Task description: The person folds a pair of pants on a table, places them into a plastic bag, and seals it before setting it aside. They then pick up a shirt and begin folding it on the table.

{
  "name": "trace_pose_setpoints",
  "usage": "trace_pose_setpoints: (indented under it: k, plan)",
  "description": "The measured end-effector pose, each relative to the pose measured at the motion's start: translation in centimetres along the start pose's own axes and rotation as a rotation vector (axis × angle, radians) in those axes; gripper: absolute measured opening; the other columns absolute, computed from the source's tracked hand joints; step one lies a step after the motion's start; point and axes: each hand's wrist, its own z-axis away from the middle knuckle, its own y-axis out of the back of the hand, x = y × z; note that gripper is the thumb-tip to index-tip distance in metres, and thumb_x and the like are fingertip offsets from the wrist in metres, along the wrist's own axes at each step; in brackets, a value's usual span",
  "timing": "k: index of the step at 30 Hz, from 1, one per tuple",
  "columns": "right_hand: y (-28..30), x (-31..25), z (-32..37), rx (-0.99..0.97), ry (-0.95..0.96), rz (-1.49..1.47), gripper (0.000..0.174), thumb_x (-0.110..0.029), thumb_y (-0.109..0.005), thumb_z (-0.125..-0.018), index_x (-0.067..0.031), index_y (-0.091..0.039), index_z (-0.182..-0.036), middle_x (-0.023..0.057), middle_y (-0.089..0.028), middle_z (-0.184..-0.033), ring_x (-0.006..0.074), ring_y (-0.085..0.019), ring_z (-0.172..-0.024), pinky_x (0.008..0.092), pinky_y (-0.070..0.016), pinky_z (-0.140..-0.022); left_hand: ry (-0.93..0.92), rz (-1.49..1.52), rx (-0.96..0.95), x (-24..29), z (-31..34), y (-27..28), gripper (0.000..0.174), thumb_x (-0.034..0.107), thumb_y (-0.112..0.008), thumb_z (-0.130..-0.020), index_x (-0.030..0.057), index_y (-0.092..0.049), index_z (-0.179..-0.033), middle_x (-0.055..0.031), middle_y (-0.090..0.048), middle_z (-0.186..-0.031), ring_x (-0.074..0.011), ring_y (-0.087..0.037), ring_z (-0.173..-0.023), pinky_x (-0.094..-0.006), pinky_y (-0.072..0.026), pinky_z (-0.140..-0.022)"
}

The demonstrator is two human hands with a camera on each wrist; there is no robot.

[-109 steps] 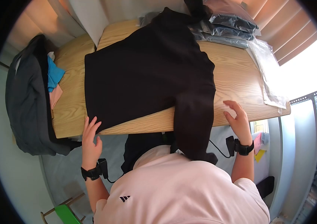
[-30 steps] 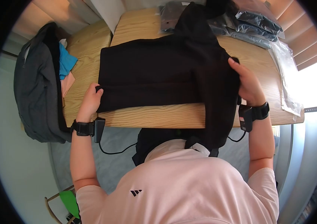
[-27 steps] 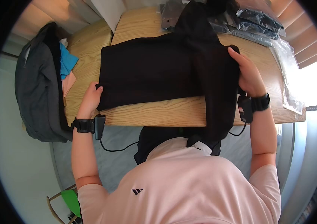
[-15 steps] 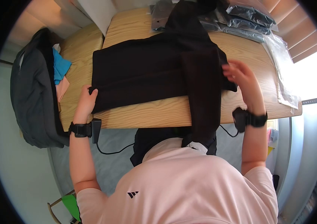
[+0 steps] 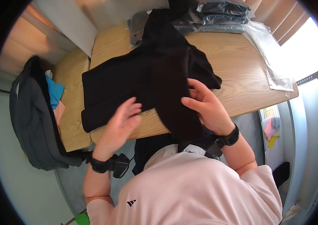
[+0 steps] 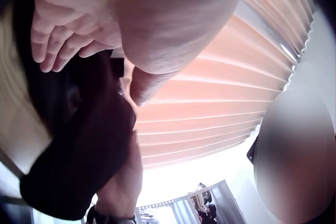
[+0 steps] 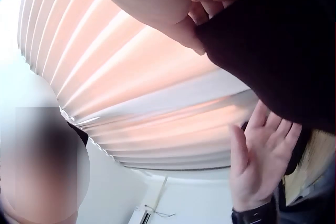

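A black long-sleeved top (image 5: 117,77) lies on the wooden table, its lower part folded over. One sleeve (image 5: 174,97) runs from it toward the person, past the table's near edge. My right hand (image 5: 209,107) pinches that sleeve's edge between thumb and fingers; the right wrist view shows the thumb against the dark cloth (image 7: 273,50). Over the top's near edge is my left hand (image 5: 123,122), fingers spread and holding nothing. Its loose fingers also show in the left wrist view, above the sleeve (image 6: 84,150).
Bagged dark garments (image 5: 222,18) are stacked at the table's back right, with a clear plastic bag (image 5: 269,60) beside them. A grey jacket (image 5: 31,120) hangs at the left, near blue cloth (image 5: 55,90) and pink cloth (image 5: 59,111). The wooden table (image 5: 237,71) ends close to the person's body.
The top's lower part has been folded over. My left hand has let go of the hem corner and moved right; my right hand has left the shoulder area and taken the sleeve, drawing it leftward.
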Motion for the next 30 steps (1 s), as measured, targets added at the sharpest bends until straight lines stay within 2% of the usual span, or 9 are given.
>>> trace_pose_setpoints:
  k: [4,7,10,13,15,16,18,24,30]
  plan:
    - [-1.6,-0.2,-0.1,-0.223,0.118,0.223,0.055,-0.003,-0.057,-0.088,-0.0038,-0.033,-0.137,0.0084,-0.056,-0.114,0.0142,-0.053,-0.106,0.0279,-0.0421,-0.092,0.066,0.327,0.026,-0.2,-3.1,-3.7,0.055,0.014,-0.055,-0.092,0.0003,-0.029,-0.138,-0.0125,-0.045,-0.13,-0.019,-0.044,-0.119,-0.0328,-0.0352,-0.102]
    - [2.9,-2.1,-0.5,0.045,0.376,0.815,0.046,-0.006,-0.063,-0.084,-0.0047,-0.047,-0.127,0.0077,-0.06,-0.105,0.0142,-0.056,-0.099,0.0265,-0.0453,-0.084,0.072,0.517,0.124,1.8,-4.8,-3.1,0.038,0.012,-0.054,-0.091,0.0025,-0.041,-0.126,-0.0081,-0.054,-0.117,-0.016,-0.055,-0.103,-0.0299,-0.0472,-0.087]
    - [7.7,-2.7,-1.0,0.335,0.322,0.804,0.047,-0.014,-0.066,-0.083,-0.0028,-0.047,-0.124,0.0114,-0.062,-0.101,0.0183,-0.059,-0.096,0.0299,-0.0468,-0.084,0.073,0.592,0.145,2.9,-7.5,-1.0,0.037,0.019,-0.054,-0.092,0.0047,-0.044,-0.124,-0.0083,-0.058,-0.115,-0.0186,-0.06,-0.098,-0.0315,-0.0521,-0.08]
    - [9.7,-2.5,-1.7,0.437,0.199,0.812,0.048,-0.019,-0.066,-0.084,-0.0006,-0.047,-0.124,0.0127,-0.062,-0.102,0.0195,-0.059,-0.096,0.0301,-0.0462,-0.085,0.049,0.92,-0.08,2.2,-10.3,2.9,0.049,0.03,-0.05,-0.094,0.0035,-0.037,-0.134,-0.012,-0.05,-0.129,-0.0222,-0.054,-0.111,-0.0349,-0.0462,-0.091]
    - [10.3,-2.3,-2.2,0.369,0.012,0.788,0.052,-0.024,-0.066,-0.084,0.0025,-0.046,-0.124,0.0146,-0.062,-0.104,0.0209,-0.059,-0.097,0.0297,-0.0458,-0.085,-0.116,1.217,-0.683,0.7,-11.6,6.8,0.056,0.035,-0.036,-0.098,0.0026,-0.023,-0.142,-0.0171,-0.033,-0.143,-0.0244,-0.04,-0.127,-0.0369,-0.0331,-0.103]
    - [10.7,-2.2,-2.4,0.364,0.01,0.787,0.052,-0.024,-0.066,-0.084,0.0025,-0.046,-0.124,0.0146,-0.062,-0.104,0.0209,-0.059,-0.097,0.0297,-0.0458,-0.085,-0.183,1.257,-0.671,0.8,-12.0,7.4,0.06,0.035,-0.038,-0.098,0.002,-0.018,-0.144,-0.0165,-0.021,-0.148,-0.0258,-0.027,-0.135,-0.0364,-0.0231,-0.107]
    - [11.5,-1.7,-2.6,0.318,0.022,0.859,0.054,-0.025,-0.067,-0.083,0.004,-0.046,-0.124,0.016,-0.061,-0.107,0.0207,-0.058,-0.099,0.0284,-0.0452,-0.086,-0.185,0.266,0.27,2.1,-8.2,7.0,0.058,0.031,-0.042,-0.097,0.0021,-0.022,-0.143,-0.0161,-0.027,-0.146,-0.0267,-0.032,-0.133,-0.035,-0.0253,-0.106]
    - [10.8,-3.4,-2.3,0.179,-0.077,0.914,0.048,-0.007,-0.066,-0.081,0.0032,-0.048,-0.124,0.0096,-0.059,-0.112,0.0145,-0.055,-0.103,0.0268,-0.0427,-0.089,0.162,-0.715,0.375,-0.8,1.0,13.3,0.051,0.012,-0.06,-0.085,0.0012,-0.042,-0.131,-0.0148,-0.046,-0.133,-0.0243,-0.04,-0.125,-0.0341,-0.0294,-0.105]
    - [12.4,-3.9,-3.2,-0.062,-0.16,0.625,0.045,-0.004,-0.061,-0.082,0.0032,-0.048,-0.125,0.0131,-0.058,-0.118,0.0193,-0.052,-0.114,0.0271,-0.0392,-0.098,0.211,-0.6,0.3,-5.5,4.0,16.0,0.054,0.014,-0.065,-0.082,0.0082,-0.044,-0.132,-0.0142,-0.048,-0.131,-0.0259,-0.041,-0.125,-0.0342,-0.0281,-0.106]
